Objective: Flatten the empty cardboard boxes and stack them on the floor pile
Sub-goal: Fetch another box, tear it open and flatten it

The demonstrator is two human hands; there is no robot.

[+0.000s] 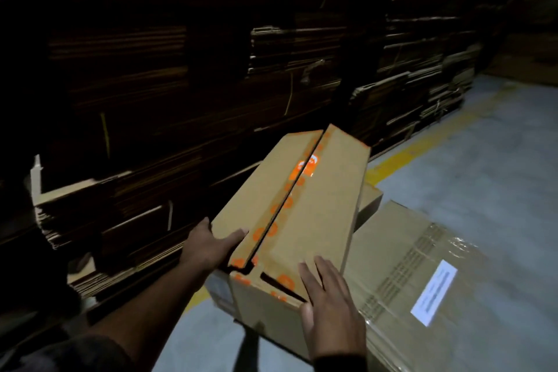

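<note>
cardboard is what we have in both hands: a long brown cardboard box with cut orange printed tape along its top seam (297, 208), mid-frame, tilted away toward the dark wall of stacked flat cartons (120, 100) at upper left. our left hand (210, 246) grips the near left top corner, thumb on the flap and fingers wrapped over the side. our right hand (327, 302) lies flat with straight fingers on the near right flap, holding nothing. we judge the box empty, light and stiff at its folds, the slit flaps loose; the corners look the firmest hold. at lower right lies a flat taped cardboard sheet with a white label (434, 290), touching the box's edge. grey floor (483, 166) beyond the yellow line (422, 136) gives open room.
</note>
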